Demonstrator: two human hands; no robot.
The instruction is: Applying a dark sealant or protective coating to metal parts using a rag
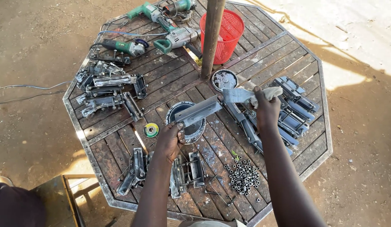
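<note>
Metal bracket [198, 111], a grey angled strip, is held in my left hand [170, 141], fingers closed round its near end; it slants up and away toward my right hand [266, 110], above the round tin [191, 131]. My right hand is closed on a crumpled grey rag [246, 95], which meets the bracket's far end.

Wooden slat table [262, 54], octagonal with a metal rim, lies beneath both hands. A wooden post [212, 33] rises through its centre, beyond my hands. A red mesh basket [229, 31] stands just behind the post. Green power tools [161, 29] lie far beyond my left hand. Piles of metal fittings [105, 86] sit well left of my left hand; more blue-grey fittings [296, 109] lie just right of my right hand, and others [187, 172] just below my left wrist. A second small tin [224, 80] stands by the post's foot. A heap of dark nuts [244, 176] lies between my forearms. A green and yellow roll of tape [151, 130] rests just left of my left hand.
</note>
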